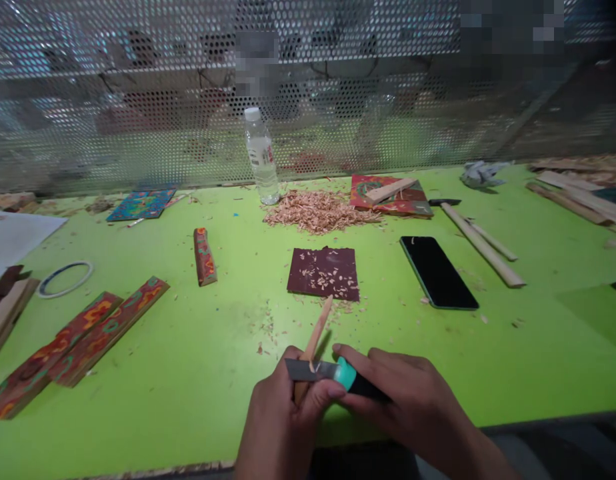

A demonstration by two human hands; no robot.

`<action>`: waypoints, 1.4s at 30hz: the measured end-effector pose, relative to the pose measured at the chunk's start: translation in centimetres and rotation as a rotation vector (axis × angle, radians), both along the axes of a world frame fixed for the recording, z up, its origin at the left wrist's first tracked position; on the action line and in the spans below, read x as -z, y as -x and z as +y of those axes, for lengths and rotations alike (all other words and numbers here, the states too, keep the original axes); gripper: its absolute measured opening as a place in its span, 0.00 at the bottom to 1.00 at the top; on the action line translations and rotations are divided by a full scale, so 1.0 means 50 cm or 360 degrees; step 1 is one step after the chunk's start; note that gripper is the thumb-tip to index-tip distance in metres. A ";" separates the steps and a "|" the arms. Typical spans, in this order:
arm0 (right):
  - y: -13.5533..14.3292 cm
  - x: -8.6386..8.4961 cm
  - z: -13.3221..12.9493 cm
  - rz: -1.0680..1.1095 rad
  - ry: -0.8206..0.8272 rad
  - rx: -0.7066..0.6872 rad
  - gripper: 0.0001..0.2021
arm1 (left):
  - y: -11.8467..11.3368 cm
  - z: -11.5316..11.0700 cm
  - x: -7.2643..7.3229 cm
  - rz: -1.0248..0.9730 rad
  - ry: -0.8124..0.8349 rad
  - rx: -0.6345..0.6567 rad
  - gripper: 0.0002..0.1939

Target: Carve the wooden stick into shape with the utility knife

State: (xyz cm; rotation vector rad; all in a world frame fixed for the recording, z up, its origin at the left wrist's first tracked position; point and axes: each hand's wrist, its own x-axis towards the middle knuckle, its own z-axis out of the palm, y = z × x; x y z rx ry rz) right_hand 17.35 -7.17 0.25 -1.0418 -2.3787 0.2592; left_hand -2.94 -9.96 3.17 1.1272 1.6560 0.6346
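My left hand point(283, 407) is closed around a slim wooden stick point(319, 327), whose narrowed tip points away from me. In my right hand point(403, 387) is a carving knife point(345, 375) with a black and turquoise handle. Its flat grey blade lies across the stick, and a thin shaving curls up there. My left thumb rests beside the blade, close to the handle. Just beyond the stick's tip lies a dark brown square of sandpaper point(323, 270), strewn with pale wood chips.
Behind the sandpaper are a heap of shavings point(318, 210) and a water bottle point(262, 157). To the right lie a phone point(438, 272) and a wooden-handled hammer point(481, 243). Painted wood strips point(83, 340) and a tape roll point(65, 279) lie left. A perforated metal screen point(188, 133) borders the back.
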 end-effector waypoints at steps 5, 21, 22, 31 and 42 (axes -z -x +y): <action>-0.004 0.003 -0.003 -0.0022 -0.0057 0.0046 0.23 | -0.006 -0.001 0.000 0.0058 0.0002 -0.0075 0.14; -0.017 0.012 -0.010 0.0064 -0.0100 0.0268 0.20 | -0.005 -0.002 -0.006 -0.0023 -0.0128 -0.0075 0.12; -0.018 0.012 -0.008 0.0073 -0.0068 0.0264 0.21 | -0.004 -0.002 -0.005 -0.0059 -0.0143 -0.0070 0.12; -0.009 -0.005 0.007 -0.0034 0.0112 0.0044 0.26 | 0.014 -0.001 0.014 -0.0298 -0.0103 0.0085 0.14; -0.001 -0.014 0.008 -0.0050 0.0140 -0.0026 0.30 | 0.000 -0.004 0.005 -0.0039 -0.0017 0.0108 0.15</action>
